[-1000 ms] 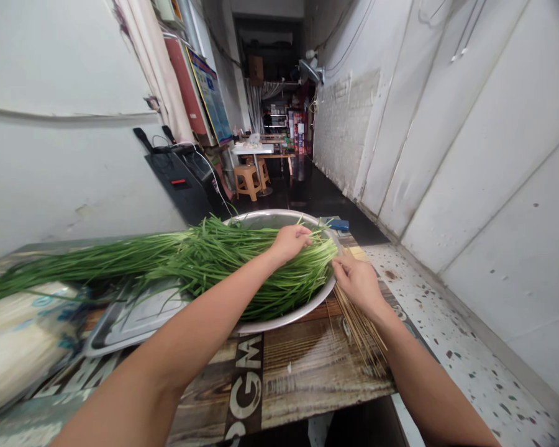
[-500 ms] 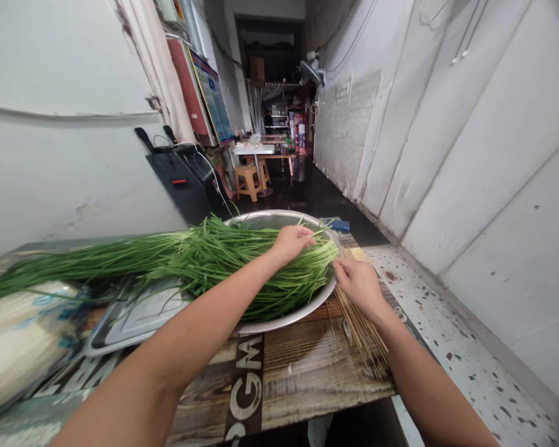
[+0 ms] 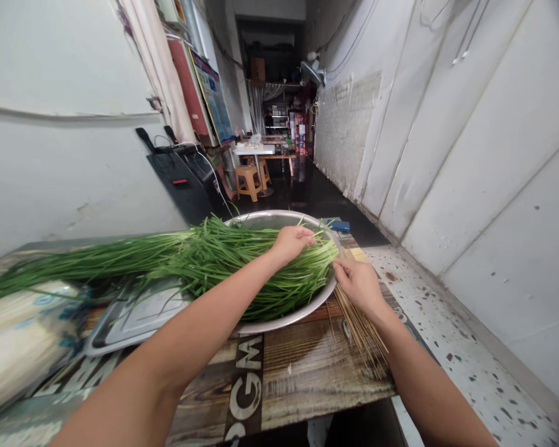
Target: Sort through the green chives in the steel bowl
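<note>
Greens: the long, thin green stalks (image 3: 233,267) are heaped in and over the metal basin (image 3: 274,213). Pale ends sit at the basin's right side, leafy lengths trail left over the rim. Probably too long to lie flat inside.
Stalk alignment: pale ends mostly face the right hand — likely makes single stalks easier to pick out.
Left hand: the left hand (image 3: 289,243) is over the heap near the pale ends, fingers curled, thumb side up. Can't tell if a stalk is pinched or the fingers just rest there.
Right hand: the right hand (image 3: 359,284) is at the basin's right rim, thumb and forefinger drawn together by the stalk ends. Can't confirm a grip, contact point too small to read.
Sticks: a loose spread of thin sticks (image 3: 361,329) lies on the table (image 3: 307,385) just beside the basin, partly under the right wrist. Sensible spot for short reach on that side.
Tray: the shallow tray (image 3: 144,320) sits left of the basin, stray green tips hanging over it — would catch bits from the overhang.
Pack: the clear-wrapped pale pack (image 3: 28,341) is at far left, beside the tray, outside the space between the hands.
Blue item: the small blue object (image 3: 339,226) is behind the basin, near the table's far edge. Can't identify it.
</note>
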`<state>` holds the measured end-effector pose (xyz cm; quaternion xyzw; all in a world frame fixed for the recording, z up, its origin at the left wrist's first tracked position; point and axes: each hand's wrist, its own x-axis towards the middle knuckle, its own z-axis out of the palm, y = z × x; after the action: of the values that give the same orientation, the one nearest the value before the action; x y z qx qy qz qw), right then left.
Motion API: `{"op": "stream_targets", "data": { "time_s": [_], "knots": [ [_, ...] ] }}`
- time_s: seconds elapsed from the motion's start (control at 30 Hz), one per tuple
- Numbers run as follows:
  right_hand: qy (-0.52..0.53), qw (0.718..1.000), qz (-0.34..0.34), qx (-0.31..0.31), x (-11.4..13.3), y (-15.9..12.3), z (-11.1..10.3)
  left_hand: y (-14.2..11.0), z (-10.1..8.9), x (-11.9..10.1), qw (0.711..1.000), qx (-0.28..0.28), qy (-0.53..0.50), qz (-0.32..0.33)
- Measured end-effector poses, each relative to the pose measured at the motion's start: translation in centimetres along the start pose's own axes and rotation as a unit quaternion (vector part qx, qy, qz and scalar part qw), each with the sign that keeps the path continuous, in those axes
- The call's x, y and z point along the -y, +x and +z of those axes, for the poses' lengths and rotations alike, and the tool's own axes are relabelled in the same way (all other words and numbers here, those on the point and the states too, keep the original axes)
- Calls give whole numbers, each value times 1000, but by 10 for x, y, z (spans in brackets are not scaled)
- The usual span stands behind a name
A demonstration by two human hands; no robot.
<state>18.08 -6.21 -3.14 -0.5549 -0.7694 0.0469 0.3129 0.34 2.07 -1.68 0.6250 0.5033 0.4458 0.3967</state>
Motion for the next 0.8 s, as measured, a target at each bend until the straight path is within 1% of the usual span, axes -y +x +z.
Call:
{"op": "stream_targets", "data": {
  "time_s": [0.3, 0.43, 0.53, 0.63, 0.67, 0.7, 0.73, 0.8],
  "knots": [
    [-9, 1000, -2, 5, -1, 0, 0, 1, 2, 9, 999, -3, -14, 36],
    [-10, 1000, -2, 6, 0, 0, 0, 0, 3, 11, 999, 5, 11, 51],
    [-8, 1000, 5, 2, 0, 0, 0, -4, 2, 4, 995, 42, 52, 74],
    [-1, 1000, 15, -5, 0, 0, 0, -6, -4, -5, 981, 123, 109, 101],
    [0, 1000, 16, -4, 0, 1, 1, -6, -7, -7, 976, 134, 133, 108],
    [1, 1000, 16, -3, 0, 1, 1, -5, -10, -8, 973, 123, 162, 112],
    [3, 1000, 15, -2, 0, 1, 1, -4, -12, -8, 970, 92, 197, 112],
    [5, 1000, 13, 0, 0, 1, 0, 0, -17, -4, 955, 2, 277, 106]
  ]
}}
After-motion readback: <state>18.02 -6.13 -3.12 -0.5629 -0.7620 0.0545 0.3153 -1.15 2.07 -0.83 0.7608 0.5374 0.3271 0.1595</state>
